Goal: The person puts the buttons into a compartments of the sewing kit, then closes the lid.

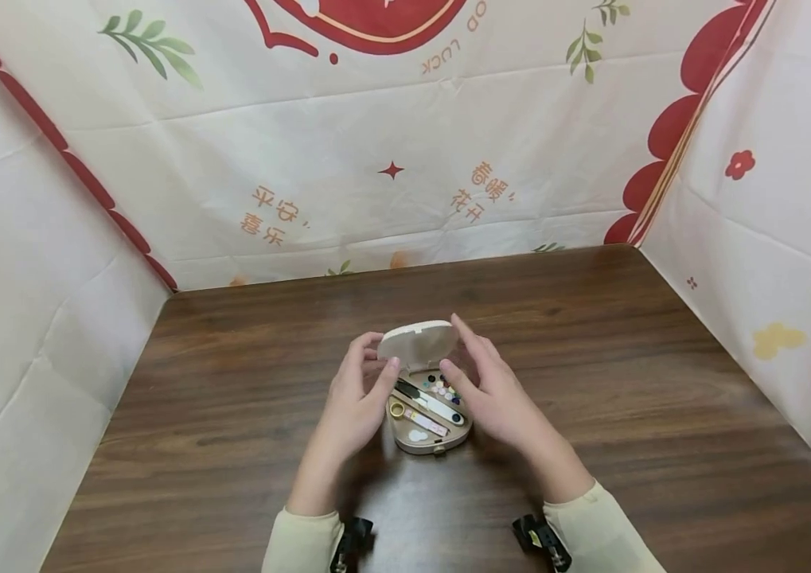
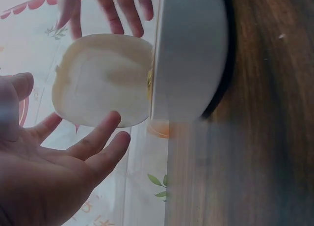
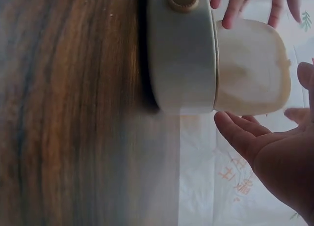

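Observation:
A small sewing kit case (image 1: 430,446) stands on the table with its pale lid (image 1: 418,347) raised at the back. Inside lie small round buttons (image 1: 442,388), a white-and-black slim tool (image 1: 430,403) and a pinkish strip (image 1: 425,422) with a gold ring at one end. My left hand (image 1: 357,402) is at the case's left side, fingers loosely spread near the lid. On the opposite side is my right hand (image 1: 494,390), its fingers extended beside the lid's right edge. Both wrist views show the lid (image 2: 105,81) between the hands; whether any fingertip touches it is hard to tell.
The brown wooden table (image 1: 247,382) spreads around the case. Printed white cloth (image 1: 348,159) hangs behind it, with more white cloth at both sides. A black wrist camera (image 1: 352,543) sits at the left cuff, another (image 1: 543,541) at the right.

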Motion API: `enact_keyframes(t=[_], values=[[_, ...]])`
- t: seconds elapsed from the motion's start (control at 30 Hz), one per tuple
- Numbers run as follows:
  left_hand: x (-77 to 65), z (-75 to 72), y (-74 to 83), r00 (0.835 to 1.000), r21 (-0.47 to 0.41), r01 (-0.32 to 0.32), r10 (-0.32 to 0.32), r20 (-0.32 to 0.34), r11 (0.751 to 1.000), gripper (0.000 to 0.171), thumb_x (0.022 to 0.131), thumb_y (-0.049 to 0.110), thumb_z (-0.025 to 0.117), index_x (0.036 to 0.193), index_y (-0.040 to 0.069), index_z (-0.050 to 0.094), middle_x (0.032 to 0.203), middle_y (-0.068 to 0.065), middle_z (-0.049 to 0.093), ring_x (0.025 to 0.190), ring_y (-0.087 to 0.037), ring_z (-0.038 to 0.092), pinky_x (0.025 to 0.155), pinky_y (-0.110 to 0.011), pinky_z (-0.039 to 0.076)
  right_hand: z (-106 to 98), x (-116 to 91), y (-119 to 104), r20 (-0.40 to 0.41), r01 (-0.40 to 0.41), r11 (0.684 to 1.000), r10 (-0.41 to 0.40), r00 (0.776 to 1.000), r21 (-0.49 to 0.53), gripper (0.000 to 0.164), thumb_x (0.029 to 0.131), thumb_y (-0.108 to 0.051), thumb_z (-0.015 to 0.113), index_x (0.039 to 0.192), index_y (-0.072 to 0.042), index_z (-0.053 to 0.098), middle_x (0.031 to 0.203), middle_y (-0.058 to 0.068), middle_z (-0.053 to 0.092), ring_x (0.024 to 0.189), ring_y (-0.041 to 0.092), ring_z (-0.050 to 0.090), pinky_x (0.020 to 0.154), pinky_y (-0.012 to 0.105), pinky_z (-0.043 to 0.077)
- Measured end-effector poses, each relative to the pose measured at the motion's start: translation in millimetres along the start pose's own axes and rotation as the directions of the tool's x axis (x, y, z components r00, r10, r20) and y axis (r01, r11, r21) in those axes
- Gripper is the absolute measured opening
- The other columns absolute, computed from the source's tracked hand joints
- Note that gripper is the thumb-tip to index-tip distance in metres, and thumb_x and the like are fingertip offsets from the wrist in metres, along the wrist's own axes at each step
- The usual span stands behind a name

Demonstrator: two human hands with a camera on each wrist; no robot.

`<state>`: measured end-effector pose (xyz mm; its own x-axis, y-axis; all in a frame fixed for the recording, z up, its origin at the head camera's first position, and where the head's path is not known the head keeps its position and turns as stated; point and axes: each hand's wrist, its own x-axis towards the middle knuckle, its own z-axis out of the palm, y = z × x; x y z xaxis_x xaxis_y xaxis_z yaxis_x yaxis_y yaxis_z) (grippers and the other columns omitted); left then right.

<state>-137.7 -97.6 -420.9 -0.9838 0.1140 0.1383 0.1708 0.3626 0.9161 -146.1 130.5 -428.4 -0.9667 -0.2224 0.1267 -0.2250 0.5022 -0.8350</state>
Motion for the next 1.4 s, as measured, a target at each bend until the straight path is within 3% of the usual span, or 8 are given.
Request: enact_keyframes(t=[0.2, 0.3, 0.43, 0.57, 0.93, 1.2, 1.4], values=[[-8.5, -0.8, -0.6, 1.000, 0.034, 0.001, -0.001, 0.005, 0.999, 0.030, 0.107, 0.026, 0.065, 0.133, 0.013, 0.057, 0.139, -0.016, 0.064, 0.135, -0.033, 0.067, 0.116, -0.051, 0.052, -4.1, -10.8, -0.3, 0.022, 0.015, 0.998, -0.013, 1.000, -0.067, 0.058, 0.110, -0.041, 0.058, 0.162, -0.017, 0.042, 0.158, 0.014, 0.052, 0.145, 0.034, 0.056, 0.120, 0.059, 0.045], [-13.3, -1.7, -2.3, 1.000, 0.102, 0.001, -0.003, 0.028, 0.995, 0.029, 0.104, 0.026, 0.070, 0.128, 0.012, 0.062, 0.140, -0.013, 0.067, 0.134, -0.034, 0.067, 0.115, -0.053, 0.053, -4.6, -16.2, 1.2, 0.074, 0.055, 0.988, -0.044, 0.996, -0.144, 0.061, 0.109, -0.038, 0.060, 0.163, -0.014, 0.042, 0.161, 0.012, 0.049, 0.146, 0.033, 0.055, 0.120, 0.058, 0.046], [-19.1, -0.2, -5.3, 0.998, 0.214, -0.016, 0.003, 0.062, 0.977, 0.038, 0.099, 0.027, 0.076, 0.131, 0.012, 0.064, 0.142, -0.012, 0.067, 0.134, -0.034, 0.067, 0.114, -0.054, 0.053, -3.4, -22.7, 5.8, 0.139, 0.111, 0.962, -0.078, 0.987, -0.249, 0.069, 0.106, -0.036, 0.066, 0.165, -0.012, 0.039, 0.167, 0.012, 0.042, 0.153, 0.036, 0.046, 0.123, 0.061, 0.041], [-24.9, 2.0, -8.0, 0.996, 0.308, -0.044, 0.017, 0.091, 0.950, 0.044, 0.095, 0.025, 0.081, 0.134, 0.012, 0.065, 0.142, -0.011, 0.068, 0.135, -0.032, 0.065, 0.113, -0.054, 0.052, -2.4, -27.2, 10.2, 0.165, 0.116, 0.957, -0.073, 0.984, -0.264, 0.071, 0.103, -0.033, 0.072, 0.163, -0.010, 0.043, 0.168, 0.014, 0.040, 0.152, 0.037, 0.047, 0.121, 0.060, 0.043], [-28.6, 8.1, -11.1, 0.992, 0.374, -0.099, 0.064, 0.105, 0.922, 0.045, 0.091, 0.018, 0.085, 0.130, 0.010, 0.066, 0.139, -0.011, 0.068, 0.131, -0.031, 0.066, 0.110, -0.052, 0.055, 2.1, -29.0, 11.5, 0.176, 0.087, 0.941, -0.030, 0.984, -0.326, 0.077, 0.099, -0.030, 0.078, 0.162, -0.002, 0.043, 0.170, 0.021, 0.036, 0.151, 0.041, 0.049, 0.118, 0.059, 0.047], [-21.8, 13.2, -18.8, 0.989, 0.384, -0.040, -0.018, 0.146, 0.923, 0.069, 0.094, 0.029, 0.083, 0.153, 0.006, 0.056, 0.164, -0.022, 0.048, 0.148, -0.043, 0.053, 0.117, -0.060, 0.047, 2.8, -24.8, 9.4, 0.185, 0.056, 0.938, 0.009, 0.983, -0.343, 0.077, 0.097, -0.029, 0.080, 0.159, 0.001, 0.046, 0.171, 0.027, 0.034, 0.150, 0.047, 0.048, 0.118, 0.060, 0.046], [-18.5, 11.7, -14.4, 0.985, 0.445, 0.004, -0.079, 0.152, 0.896, 0.070, 0.093, 0.031, 0.084, 0.154, 0.008, 0.057, 0.165, -0.018, 0.048, 0.148, -0.043, 0.052, 0.117, -0.060, 0.047, 2.7, -21.8, 2.3, 0.198, 0.064, 0.930, 0.009, 0.980, -0.363, 0.072, 0.097, -0.022, 0.080, 0.156, 0.004, 0.049, 0.168, 0.030, 0.036, 0.147, 0.049, 0.051, 0.117, 0.060, 0.047]])
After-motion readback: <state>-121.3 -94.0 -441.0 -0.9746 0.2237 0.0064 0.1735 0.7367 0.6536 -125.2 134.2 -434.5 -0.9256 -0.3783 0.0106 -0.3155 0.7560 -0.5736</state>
